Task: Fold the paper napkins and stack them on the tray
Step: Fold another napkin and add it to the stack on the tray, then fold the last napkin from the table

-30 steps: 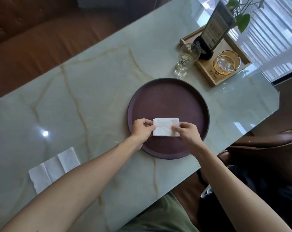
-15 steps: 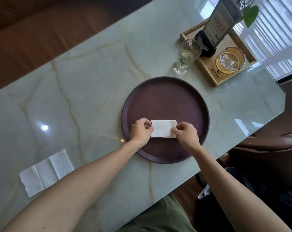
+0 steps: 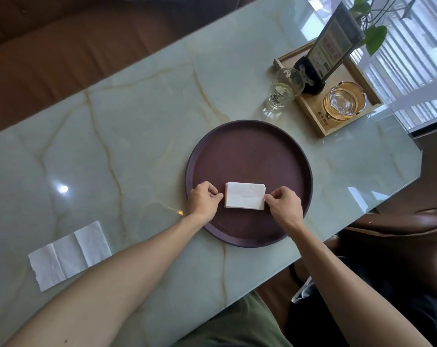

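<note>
From the head camera, I see the folded napkin (image 3: 245, 195) lying flat on the round tray (image 3: 250, 146), toward the tray's near rim, with the tray itself close to the desk's (image 3: 137, 121) near edge. My left hand (image 3: 203, 200) sits just beside the napkin's left edge, fingers curled with fingertip and thumb pressed together; I cannot tell whether that grip is touching the paper. My right hand (image 3: 283, 206) pinches the napkin's right edge between thumb and fingertips. I judge this the placing step: the fold looks finished and the napkin is set down. An unfolded napkin (image 3: 69, 254) waits by the desk's near-left corner, well apart from the tray. Next I would let go, reach left for that sheet, fold it, and lay it squarely atop the first.
</note>
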`<state>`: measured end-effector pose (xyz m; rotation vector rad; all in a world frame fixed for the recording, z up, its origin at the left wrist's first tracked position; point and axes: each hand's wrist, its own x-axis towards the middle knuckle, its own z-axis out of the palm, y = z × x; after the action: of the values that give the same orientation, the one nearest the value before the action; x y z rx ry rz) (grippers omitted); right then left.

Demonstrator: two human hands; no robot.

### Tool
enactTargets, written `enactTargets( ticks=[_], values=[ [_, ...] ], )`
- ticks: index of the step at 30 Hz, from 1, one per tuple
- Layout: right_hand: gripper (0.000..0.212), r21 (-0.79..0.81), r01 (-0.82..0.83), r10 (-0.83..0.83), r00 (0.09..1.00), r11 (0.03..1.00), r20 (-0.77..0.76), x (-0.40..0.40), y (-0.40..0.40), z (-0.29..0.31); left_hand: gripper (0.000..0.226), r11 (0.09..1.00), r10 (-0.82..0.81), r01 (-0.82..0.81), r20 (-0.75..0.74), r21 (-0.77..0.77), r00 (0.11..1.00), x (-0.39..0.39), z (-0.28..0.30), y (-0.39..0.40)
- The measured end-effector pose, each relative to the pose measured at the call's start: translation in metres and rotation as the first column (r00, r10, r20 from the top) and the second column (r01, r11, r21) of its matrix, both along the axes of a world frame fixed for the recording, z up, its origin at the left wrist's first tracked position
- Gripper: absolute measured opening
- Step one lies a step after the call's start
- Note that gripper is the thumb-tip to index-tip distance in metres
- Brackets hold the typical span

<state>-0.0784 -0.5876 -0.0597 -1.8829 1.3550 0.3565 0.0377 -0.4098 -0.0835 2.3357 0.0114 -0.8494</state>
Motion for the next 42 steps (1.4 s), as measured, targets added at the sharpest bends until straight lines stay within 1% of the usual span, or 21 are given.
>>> enactTargets(
  ticks=[2,5,7,11,13,14,16,19,22,25,29,32,34,36,37,40,42],
  values=[
    [0.015,-0.028,0.012,-0.012,1.0,1.0,0.013,-0.001,-0.004,0.007,0.015,1.0,0.005,-0.005,0.005,-0.008,1.0,0.003,0.003,0.01],
    [0.014,-0.063,0.015,-0.012,0.999,0.998,0.046,0.001,-0.006,0.019,0.014,1.0,0.026,-0.026,0.007,-0.009,1.0,0.009,0.013,0.029],
    [0.013,-0.083,-0.013,0.019,0.998,0.996,0.068,0.007,-0.002,0.031,0.014,0.999,0.044,-0.044,0.022,-0.005,0.999,0.015,0.021,0.046],
    [0.014,-0.072,-0.128,0.135,0.984,0.989,0.118,0.033,0.022,0.053,0.014,0.993,0.121,-0.12,0.038,-0.006,0.992,0.028,0.037,0.09],
    [0.014,-0.057,-0.224,0.23,0.963,0.973,0.139,0.052,0.045,0.064,0.009,0.987,0.158,-0.158,0.039,-0.004,0.987,0.034,0.046,0.118],
    [0.015,-0.052,-0.285,0.289,0.947,0.957,0.14,0.062,0.059,0.068,0.01,0.986,0.168,-0.168,0.036,-0.007,0.985,0.036,0.05,0.134],
    [0.016,-0.043,-0.412,0.413,0.9,0.91,0.135,0.083,0.09,0.078,0.02,0.983,0.183,-0.183,0.022,-0.016,0.983,0.039,0.061,0.166],
    [0.024,-0.024,-0.592,0.59,0.797,0.805,0.129,0.111,0.14,0.085,0.031,0.966,0.258,-0.258,0.017,-0.032,0.966,0.042,0.075,0.218],
    [0.043,0.012,-0.704,0.7,0.708,0.71,0.099,0.132,0.193,0.085,0.041,0.94,0.34,-0.339,0.04,-0.028,0.94,0.043,0.084,0.274],
    [0.057,0.046,-0.756,0.751,0.653,0.652,0.097,0.144,0.246,0.081,0.054,0.906,0.424,-0.422,0.039,-0.043,0.905,0.04,0.09,0.328],
    [0.068,0.068,-0.8,0.791,0.599,0.595,0.124,0.149,0.31,0.075,0.065,0.859,0.512,-0.511,0.039,-0.03,0.858,0.031,0.086,0.388],
    [0.069,0.0,-0.865,0.857,0.497,0.501,0.135,0.151,0.35,0.07,0.07,0.839,0.544,-0.544,0.005,-0.014,0.839,0.024,0.075,0.421],
    [0.071,-0.03,-0.905,0.9,0.42,0.425,0.116,0.154,0.372,0.064,0.066,0.837,0.547,-0.546,-0.002,0.022,0.837,0.02,0.065,0.438],
    [0.074,-0.029,-0.93,0.926,0.363,0.367,0.101,0.158,0.39,0.055,0.06,0.838,0.544,-0.543,-0.006,0.051,0.839,0.018,0.055,0.45],
    [0.074,-0.039,-0.939,0.937,0.337,0.341,0.09,0.159,0.398,0.05,0.061,0.842,0.538,-0.536,-0.007,0.066,0.843,0.017,0.051,0.454],
    [0.075,-0.09,-0.963,0.967,0.255,0.256,0.018,0.163,0.413,0.035,0.074,0.858,0.496,-0.49,0.0,0.151,0.868,0.016,0.038,0.459],
    [0.073,-0.128,-0.969,0.976,0.216,0.211,-0.026,0.165,0.421,0.025,0.076,0.856,0.477,-0.473,0.037,0.207,0.878,0.017,0.032,0.457]
  ],
)
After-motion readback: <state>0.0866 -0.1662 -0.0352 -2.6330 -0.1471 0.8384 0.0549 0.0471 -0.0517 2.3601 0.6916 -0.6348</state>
